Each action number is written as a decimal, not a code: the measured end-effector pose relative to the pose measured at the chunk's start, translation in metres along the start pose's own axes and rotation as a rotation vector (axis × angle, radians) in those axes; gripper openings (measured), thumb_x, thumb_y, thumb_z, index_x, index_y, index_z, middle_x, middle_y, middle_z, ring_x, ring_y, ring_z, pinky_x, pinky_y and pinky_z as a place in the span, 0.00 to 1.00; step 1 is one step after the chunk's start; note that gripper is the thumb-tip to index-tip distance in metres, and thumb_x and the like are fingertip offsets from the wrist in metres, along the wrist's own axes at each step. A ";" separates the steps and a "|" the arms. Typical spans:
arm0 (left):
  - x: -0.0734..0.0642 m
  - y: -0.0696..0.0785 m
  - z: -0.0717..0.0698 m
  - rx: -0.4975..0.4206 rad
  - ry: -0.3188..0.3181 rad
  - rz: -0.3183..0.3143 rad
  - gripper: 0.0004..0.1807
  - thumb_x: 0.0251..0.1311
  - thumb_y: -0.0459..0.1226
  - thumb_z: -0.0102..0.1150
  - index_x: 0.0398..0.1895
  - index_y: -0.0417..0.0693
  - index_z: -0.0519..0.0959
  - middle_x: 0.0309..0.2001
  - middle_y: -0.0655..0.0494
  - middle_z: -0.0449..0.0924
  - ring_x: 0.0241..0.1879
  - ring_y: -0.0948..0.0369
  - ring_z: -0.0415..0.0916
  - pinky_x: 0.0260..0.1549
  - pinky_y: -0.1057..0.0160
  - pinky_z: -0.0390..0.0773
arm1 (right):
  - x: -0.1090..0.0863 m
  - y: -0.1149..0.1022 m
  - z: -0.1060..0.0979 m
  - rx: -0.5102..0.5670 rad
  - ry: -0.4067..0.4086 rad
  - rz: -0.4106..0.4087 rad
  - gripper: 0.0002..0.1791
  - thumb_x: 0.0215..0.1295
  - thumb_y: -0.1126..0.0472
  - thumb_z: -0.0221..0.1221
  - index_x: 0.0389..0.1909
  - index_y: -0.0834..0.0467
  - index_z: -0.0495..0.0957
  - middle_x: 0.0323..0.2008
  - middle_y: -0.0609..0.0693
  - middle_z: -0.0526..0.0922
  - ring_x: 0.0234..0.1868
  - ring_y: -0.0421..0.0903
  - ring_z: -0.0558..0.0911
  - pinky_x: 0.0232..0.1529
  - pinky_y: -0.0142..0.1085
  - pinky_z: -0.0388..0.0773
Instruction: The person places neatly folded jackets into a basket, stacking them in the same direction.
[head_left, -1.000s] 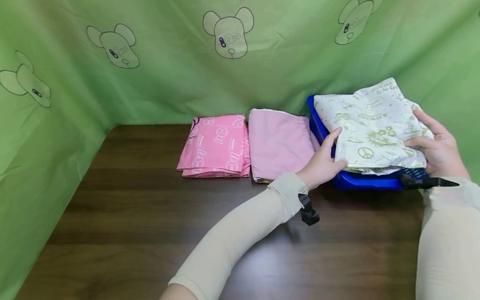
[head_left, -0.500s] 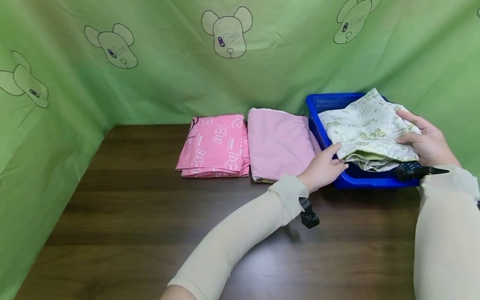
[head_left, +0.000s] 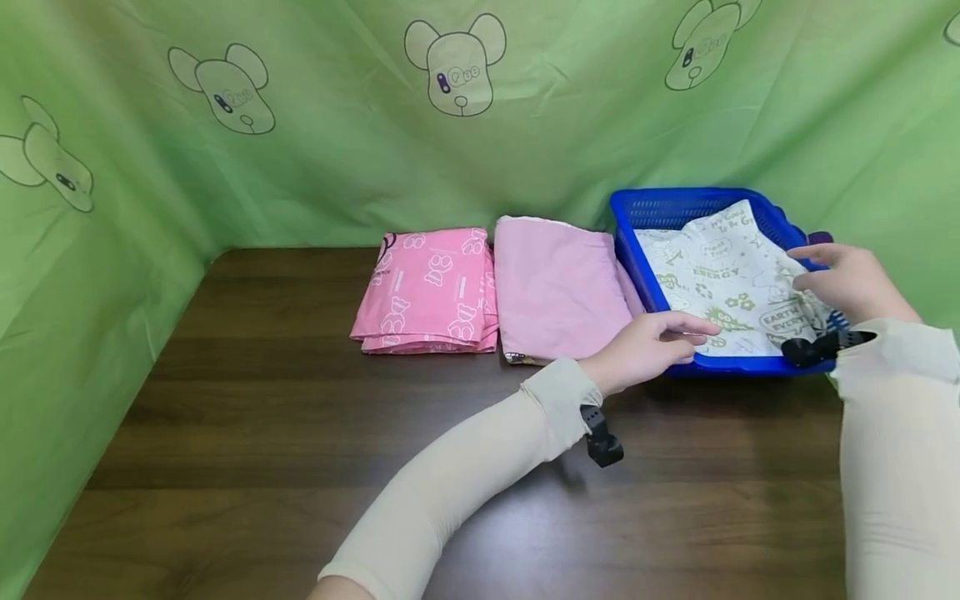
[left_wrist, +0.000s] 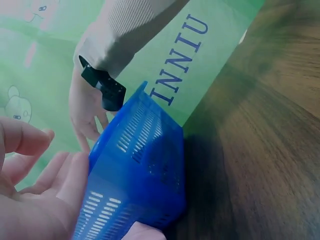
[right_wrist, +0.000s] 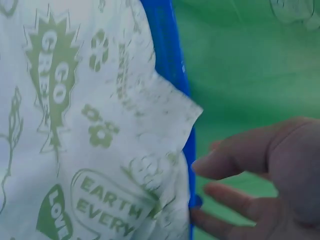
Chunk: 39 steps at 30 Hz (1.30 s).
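Observation:
A folded white cloth with green print (head_left: 720, 275) lies inside the blue plastic basket (head_left: 690, 197), one corner sticking up at the back. My left hand (head_left: 648, 346) is over the basket's front left corner, fingers loosely bent and holding nothing. In the left wrist view its fingers (left_wrist: 65, 175) are beside the basket's rim. At the right rim is my right hand (head_left: 855, 279), fingers apart and let go of the cloth. The right wrist view shows its fingertips (right_wrist: 202, 167) right at the blue edge, near the cloth's raised corner (right_wrist: 192, 111).
Left of the basket lies a folded light pink cloth (head_left: 562, 283), close against its wall. Beside that is a folded bright pink cloth with white print (head_left: 427, 287). The brown wooden table (head_left: 300, 467) meets a green printed curtain (head_left: 337, 125) at the back.
The white printed cloth has gone down into the basket and left both hands. My left hand has lowered slightly and loosened; my right has drawn back to the rim.

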<state>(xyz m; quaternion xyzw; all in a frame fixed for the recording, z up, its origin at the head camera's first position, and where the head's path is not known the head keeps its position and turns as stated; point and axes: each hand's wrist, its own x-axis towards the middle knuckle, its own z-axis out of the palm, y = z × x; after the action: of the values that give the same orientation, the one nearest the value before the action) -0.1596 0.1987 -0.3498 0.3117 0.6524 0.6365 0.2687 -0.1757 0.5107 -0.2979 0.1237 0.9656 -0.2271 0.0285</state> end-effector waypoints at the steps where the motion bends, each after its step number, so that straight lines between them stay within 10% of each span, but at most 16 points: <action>1: -0.001 -0.001 -0.001 -0.005 0.003 0.000 0.17 0.73 0.28 0.51 0.61 0.43 0.81 0.61 0.59 0.80 0.53 0.72 0.78 0.44 0.77 0.78 | -0.002 -0.004 0.000 -0.008 -0.002 0.007 0.30 0.73 0.61 0.51 0.70 0.73 0.63 0.67 0.83 0.56 0.36 0.64 0.71 0.26 0.42 0.68; 12: -0.018 -0.004 -0.022 0.000 0.038 0.087 0.13 0.72 0.26 0.53 0.54 0.38 0.82 0.54 0.51 0.84 0.42 0.68 0.80 0.36 0.74 0.79 | -0.021 -0.043 0.006 0.071 0.004 -0.041 0.31 0.77 0.53 0.48 0.71 0.69 0.64 0.67 0.77 0.64 0.60 0.70 0.65 0.46 0.51 0.67; 23: -0.039 0.001 -0.055 -0.100 0.061 0.127 0.13 0.71 0.24 0.50 0.54 0.30 0.79 0.55 0.38 0.81 0.51 0.52 0.82 0.54 0.59 0.81 | -0.038 -0.103 0.028 0.380 0.196 0.010 0.17 0.75 0.52 0.53 0.60 0.47 0.78 0.45 0.32 0.75 0.35 0.25 0.76 0.33 0.18 0.74; 31: -0.059 0.006 -0.080 -0.071 0.088 0.131 0.12 0.72 0.29 0.54 0.54 0.34 0.80 0.52 0.45 0.82 0.44 0.68 0.81 0.48 0.63 0.82 | -0.057 -0.143 0.054 0.578 0.353 -0.080 0.16 0.72 0.62 0.54 0.55 0.54 0.84 0.42 0.35 0.81 0.34 0.28 0.83 0.33 0.20 0.77; 39: -0.087 0.013 -0.113 -0.039 0.121 0.197 0.14 0.72 0.28 0.51 0.58 0.33 0.76 0.56 0.39 0.79 0.49 0.58 0.82 0.52 0.53 0.81 | -0.070 -0.183 0.076 0.651 0.367 -0.233 0.13 0.71 0.65 0.55 0.51 0.58 0.84 0.43 0.39 0.82 0.36 0.34 0.84 0.39 0.21 0.79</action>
<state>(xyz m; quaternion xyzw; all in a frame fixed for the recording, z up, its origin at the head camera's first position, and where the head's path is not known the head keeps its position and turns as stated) -0.1856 0.0591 -0.3361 0.3300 0.6210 0.6901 0.1708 -0.1545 0.3027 -0.2791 0.0541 0.8397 -0.4974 -0.2113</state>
